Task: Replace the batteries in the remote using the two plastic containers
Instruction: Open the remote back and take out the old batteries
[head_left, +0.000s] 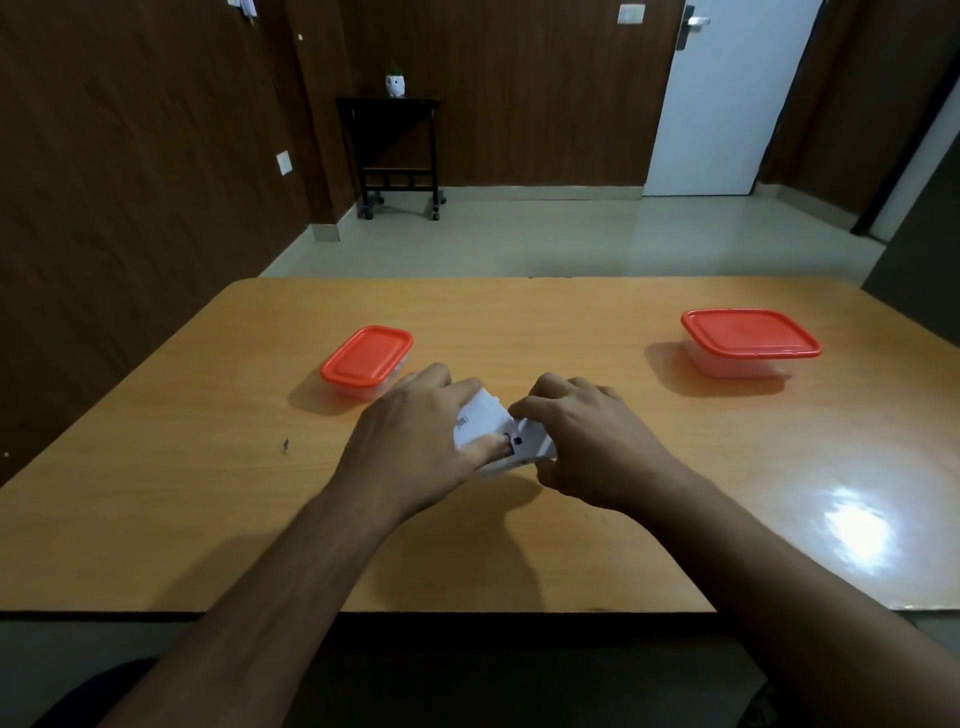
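Observation:
A white remote lies back side up between my hands, just above the middle of the wooden table. My left hand grips its left end, thumb pressed on the back near a small dark catch. My right hand curls over the right end and holds it. A small clear container with a red lid stands closed just beyond my left hand. A larger clear container with a red lid stands closed at the far right. No batteries show.
A small dark mark lies on the table left of my hands. Glare from a lamp shines on the table's right front. Beyond the table are a tiled floor, a dark side table and a white door.

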